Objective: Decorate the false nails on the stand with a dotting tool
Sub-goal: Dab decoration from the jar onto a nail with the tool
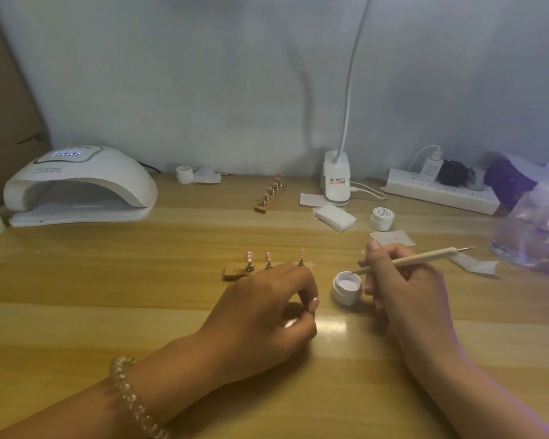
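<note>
Wooden bench (pixel 108 280) carries the near stand (pixel 233 274) at its centre, three pink false nails (pixel 268 256) upright on it. The left hand (pixel 260 312) lies at the stand's five o'clock, fingers curled over its right end; whether they grip it cannot be told. The right hand (pixel 406 289) pinches the dotting tool (pixel 419 257), whose tip sits at the rim of an open white jar (pixel 346 293) at the stand's three o'clock. At ten o'clock stands a white nail lamp (pixel 76 185), its lit display and front print too blurred to read. At twelve o'clock, a second stand (pixel 270 198). At one o'clock, a closed jar (pixel 381 218) with illegible script on its lid, and a clip lamp (pixel 336 182) with a red-printed label, unreadable
</note>
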`<state>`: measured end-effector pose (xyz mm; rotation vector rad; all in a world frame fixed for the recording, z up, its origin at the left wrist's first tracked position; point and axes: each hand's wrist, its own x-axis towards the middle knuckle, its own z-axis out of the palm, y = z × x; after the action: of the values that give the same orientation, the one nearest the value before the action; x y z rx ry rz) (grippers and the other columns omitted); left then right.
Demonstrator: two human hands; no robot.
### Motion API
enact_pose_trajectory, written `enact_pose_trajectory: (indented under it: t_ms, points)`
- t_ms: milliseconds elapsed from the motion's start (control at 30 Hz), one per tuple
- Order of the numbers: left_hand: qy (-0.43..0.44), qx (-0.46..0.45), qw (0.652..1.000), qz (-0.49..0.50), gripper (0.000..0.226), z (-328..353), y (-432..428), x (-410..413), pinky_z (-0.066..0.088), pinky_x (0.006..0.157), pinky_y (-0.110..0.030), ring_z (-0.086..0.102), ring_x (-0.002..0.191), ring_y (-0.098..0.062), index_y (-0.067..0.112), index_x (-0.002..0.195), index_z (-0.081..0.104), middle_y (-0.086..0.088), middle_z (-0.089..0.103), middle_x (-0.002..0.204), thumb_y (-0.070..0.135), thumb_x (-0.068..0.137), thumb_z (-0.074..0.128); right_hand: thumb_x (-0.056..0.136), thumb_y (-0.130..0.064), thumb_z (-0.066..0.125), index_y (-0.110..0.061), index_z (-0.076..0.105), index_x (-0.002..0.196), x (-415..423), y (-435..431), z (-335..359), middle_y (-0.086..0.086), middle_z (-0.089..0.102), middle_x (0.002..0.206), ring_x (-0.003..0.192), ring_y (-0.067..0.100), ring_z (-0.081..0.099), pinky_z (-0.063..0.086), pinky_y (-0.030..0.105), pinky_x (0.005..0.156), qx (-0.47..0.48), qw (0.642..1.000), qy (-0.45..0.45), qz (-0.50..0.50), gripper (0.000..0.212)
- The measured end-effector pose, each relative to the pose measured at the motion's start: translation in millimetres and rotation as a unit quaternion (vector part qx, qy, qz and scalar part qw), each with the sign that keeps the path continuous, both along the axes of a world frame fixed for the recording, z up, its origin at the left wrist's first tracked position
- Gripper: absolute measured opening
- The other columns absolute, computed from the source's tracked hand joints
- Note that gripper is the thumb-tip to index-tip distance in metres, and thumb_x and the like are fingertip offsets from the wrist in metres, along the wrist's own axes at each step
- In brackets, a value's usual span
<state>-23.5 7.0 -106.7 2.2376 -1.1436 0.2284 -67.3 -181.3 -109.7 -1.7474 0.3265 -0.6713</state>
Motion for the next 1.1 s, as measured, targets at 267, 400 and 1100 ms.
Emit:
enact_pose_trajectory:
  t_ms: [267, 400, 1100]
  points:
    - [0.024, -0.013, 1.0, -0.013, 0.009, -2, 2, 7, 0.046, 0.063, -0.026, 0.048, 0.066, 0.012, 0.029, 0.087, 0.058, 0.02, 0.053, 0.08, 0.024, 0.087, 0.065, 0.094, -0.045, 0.056, -0.02, 0.052, 0.073, 1, 1, -4, -0.008, 0.062, 0.056, 0.052, 0.008, 0.053, 0.038, 0.029, 0.056, -0.074, 0.997, 0.025, -0.009, 0.033]
    - [0.05, -0.008, 0.998, -0.04, 0.006, 0, 4, 12, 0.031, 0.059, -0.008, 0.049, 0.061, 0.004, 0.029, 0.089, 0.063, 0.017, 0.061, 0.086, 0.024, 0.088, 0.066, 0.095, -0.043, 0.057, -0.018, 0.053, 0.073, 0, 0, -4, -0.007, 0.062, 0.057, 0.055, 0.008, 0.054, 0.038, 0.028, 0.057, -0.091, 0.995, 0.031, -0.011, 0.034]
    - [0.126, -0.004, 0.992, -0.018, 0.003, 2, 9, 19, 0.037, 0.084, -0.018, 0.05, 0.063, -0.01, 0.031, 0.091, 0.071, 0.017, 0.063, 0.09, 0.031, 0.09, 0.068, 0.094, -0.042, 0.056, -0.024, 0.053, 0.088, -14, 16, 16, 0.001, 0.065, 0.072, 0.042, 0.012, 0.052, 0.043, 0.019, 0.042, 0.037, 0.992, -0.12, 0.006, 0.019]
